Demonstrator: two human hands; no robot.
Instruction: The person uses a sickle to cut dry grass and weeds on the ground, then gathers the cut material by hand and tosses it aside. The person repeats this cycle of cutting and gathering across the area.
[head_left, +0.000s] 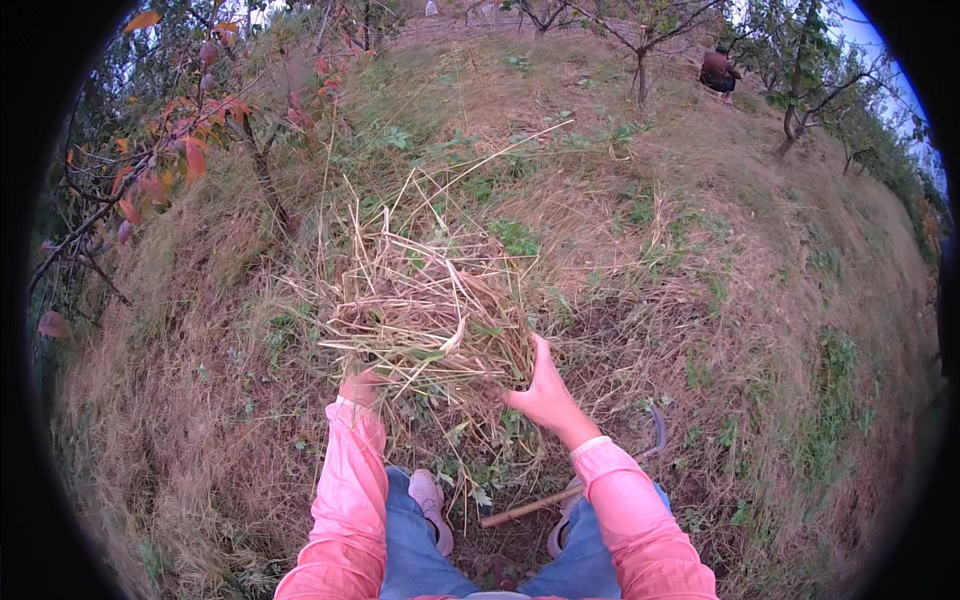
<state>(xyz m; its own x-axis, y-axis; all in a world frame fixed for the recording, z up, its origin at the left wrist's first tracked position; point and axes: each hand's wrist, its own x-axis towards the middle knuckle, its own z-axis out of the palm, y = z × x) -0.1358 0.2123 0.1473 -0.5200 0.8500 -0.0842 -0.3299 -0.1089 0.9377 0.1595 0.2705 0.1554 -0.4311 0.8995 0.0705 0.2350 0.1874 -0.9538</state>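
A loose bundle of dry grass stalks, mixed with some green leaves, is held up in front of me between both hands. My left hand grips its lower left side, the fingers partly hidden by stalks. On the right side, my right hand presses against the bundle with thumb and fingers spread around it. Below, a sickle lies on the ground at my feet, its wooden handle running between my shoes and its curved blade to the right of my right forearm.
Dry grass and green weeds cover the slope. A small tree with reddish leaves and fruit reaches in at the left. Further off stand more trees, and a person sits low at the upper right.
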